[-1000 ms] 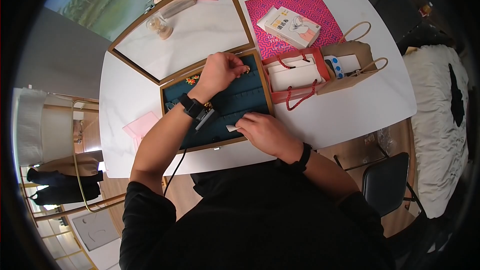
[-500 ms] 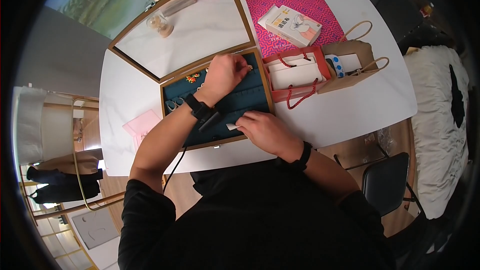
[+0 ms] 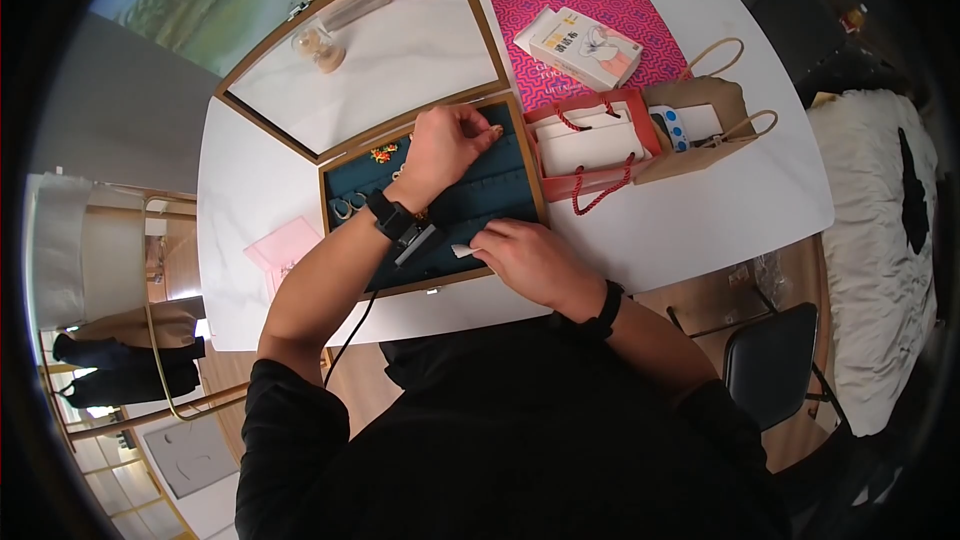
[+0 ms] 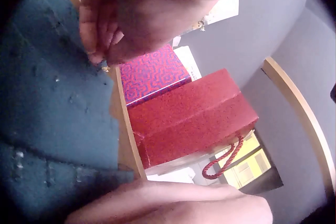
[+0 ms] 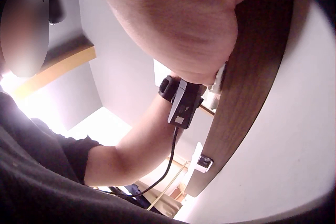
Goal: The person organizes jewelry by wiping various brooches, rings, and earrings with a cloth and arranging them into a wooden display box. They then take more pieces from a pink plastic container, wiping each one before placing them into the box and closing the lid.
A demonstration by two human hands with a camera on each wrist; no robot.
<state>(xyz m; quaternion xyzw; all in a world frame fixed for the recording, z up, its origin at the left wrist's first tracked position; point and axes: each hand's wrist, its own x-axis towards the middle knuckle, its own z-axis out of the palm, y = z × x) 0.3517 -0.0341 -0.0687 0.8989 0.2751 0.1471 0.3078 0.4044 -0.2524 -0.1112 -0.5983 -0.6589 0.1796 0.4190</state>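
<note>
Over the upper right part of a dark teal lined box (image 3: 480,202), my left hand (image 3: 440,155) pinches a tiny gold-coloured piece (image 3: 497,130) between thumb and fingertips. The left wrist view shows that gold piece (image 4: 105,69) at the fingertips, close to the box's wooden edge. My right hand (image 3: 535,265) is over the box's lower right edge and pinches a small white piece (image 3: 462,251). Inside the box lie hoops (image 3: 343,208) at the left and an orange-red ornament (image 3: 383,154) near the top. My left wrist hides part of the middle.
The box's glass lid (image 3: 375,60) stands open behind it. To the right are a red bag (image 3: 590,180) with rope handles and a brown paper bag (image 3: 690,165). A white carton (image 3: 585,50) lies on a pink patterned sheet (image 3: 640,10). A pink card (image 3: 285,252) is at the left.
My left wrist has turned and shifted slightly, uncovering the hoops at the left. The gold piece still shows at the left fingertips. My right hand has hardly moved and keeps the white piece.
</note>
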